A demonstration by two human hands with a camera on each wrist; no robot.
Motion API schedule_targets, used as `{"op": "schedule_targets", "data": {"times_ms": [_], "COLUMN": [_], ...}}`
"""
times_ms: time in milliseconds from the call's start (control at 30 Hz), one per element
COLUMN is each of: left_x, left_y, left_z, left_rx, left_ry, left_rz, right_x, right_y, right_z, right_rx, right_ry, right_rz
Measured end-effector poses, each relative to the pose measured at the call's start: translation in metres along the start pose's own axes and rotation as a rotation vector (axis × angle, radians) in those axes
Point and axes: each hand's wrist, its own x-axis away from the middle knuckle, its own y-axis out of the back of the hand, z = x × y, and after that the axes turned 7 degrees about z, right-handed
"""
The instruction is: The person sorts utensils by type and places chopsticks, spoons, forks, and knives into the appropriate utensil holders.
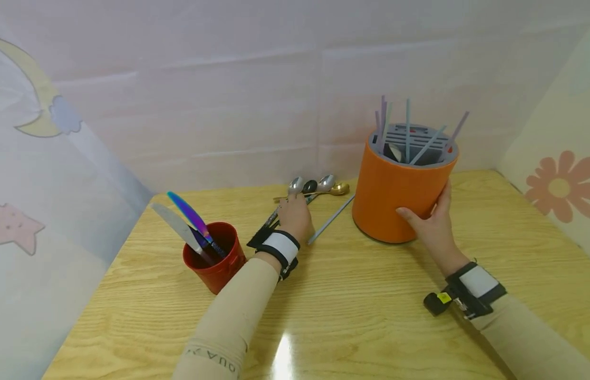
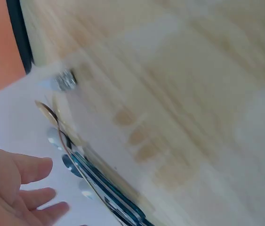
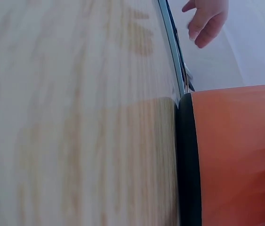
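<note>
In the head view, my left hand (image 1: 296, 217) hovers over several spoons at the back of the table, including a black spoon (image 1: 310, 186) and a gold spoon (image 1: 341, 189). Its fingers are loosely extended in the left wrist view, apart from the spoon handles (image 2: 106, 186). My right hand (image 1: 434, 229) holds the lower right side of an orange utensil holder (image 1: 394, 184), thumb across the front and fingers round the side, partly hidden. The holder stands upright; several thin straws (image 1: 408, 126) and a spoon (image 1: 395, 153) stick out of its grey slotted top.
A red bucket (image 1: 217, 277) with table knives (image 1: 187, 214) leaning in it stands left of my left forearm. A single pale straw (image 1: 331, 220) lies on the wooden table (image 1: 352, 316) between the left hand and the holder. A cloth wall (image 1: 228, 105) rises behind.
</note>
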Motion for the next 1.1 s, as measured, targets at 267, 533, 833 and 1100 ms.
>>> {"op": "schedule_targets", "data": {"times_ms": [267, 533, 833, 1100], "left_x": [-0.015, -0.02, -0.022, -0.027], "left_y": [-0.009, -0.011, -0.01, -0.012], "left_z": [0.003, 0.009, 0.006, 0.004], "left_rx": [-0.01, -0.014, -0.107, -0.23], "left_ry": [-0.066, -0.087, -0.061, -0.038], "left_rz": [0.08, 0.082, 0.025, -0.042], "right_x": [0.0, 0.0, 0.001, 0.006], "right_y": [0.002, 0.0, 0.0, -0.003], "right_z": [-0.02, -0.022, -0.009, 0.015], "right_rx": [0.023, 0.013, 0.009, -0.019], "right_ry": [-0.016, -0.013, -0.032, -0.006], "right_rz": [-0.021, -0.014, 0.0, 0.011]}}
